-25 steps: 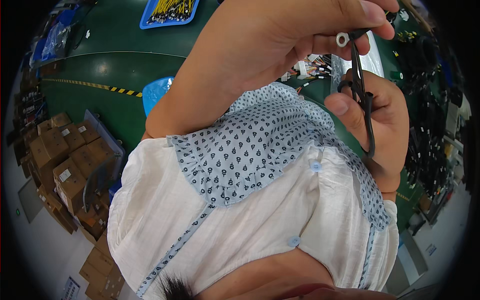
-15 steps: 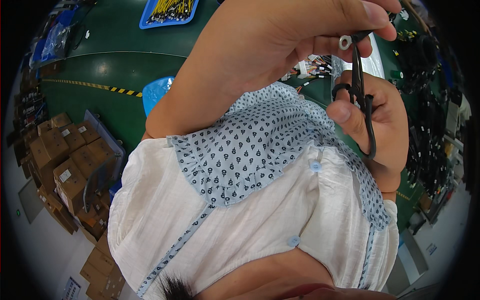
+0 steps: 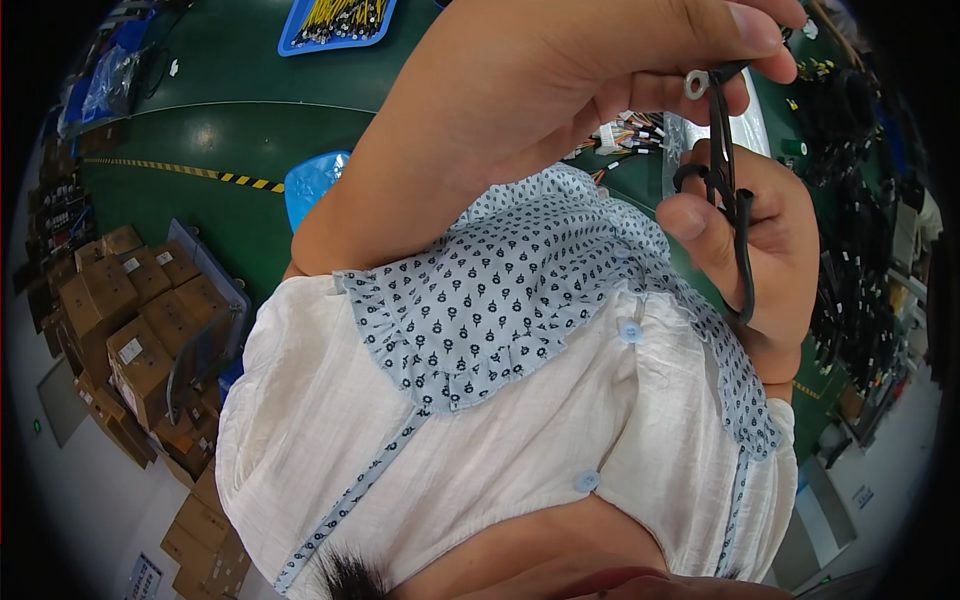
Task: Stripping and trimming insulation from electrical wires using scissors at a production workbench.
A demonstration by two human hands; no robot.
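A black cable (image 3: 738, 215) with a small metal ring terminal (image 3: 696, 84) at its upper end hangs between the two hands, near the top right of the view and close to the camera. The left hand (image 3: 560, 100) reaches across from the left and pinches the top of the cable, just by the ring, between thumb and fingertips; the rest of that hand is curled. The right hand (image 3: 760, 250) is loosely closed around the lower run, with the thumb pressing a looped or knotted part against the fingers, and the tail drops past the palm.

Below both hands is the person's white shirt (image 3: 480, 440) with its blue patterned collar (image 3: 510, 290). Behind them lies a green workbench (image 3: 240, 150) carrying a blue tray of yellow wires (image 3: 335, 20), a bundle of coloured wires with white connectors (image 3: 630, 132) and rows of black cables (image 3: 850, 200) at the right. Cardboard boxes (image 3: 130, 320) are stacked on the floor at the left.

The hold at the top looks slight: only fingertips grip a thin cable, so a tug from the lower hand could pull the ring end free. The loop under the thumb could also tighten into a kink if the two hands draw apart. With the work so near the lens, part of it sits at the rim, where detail is hard to judge.
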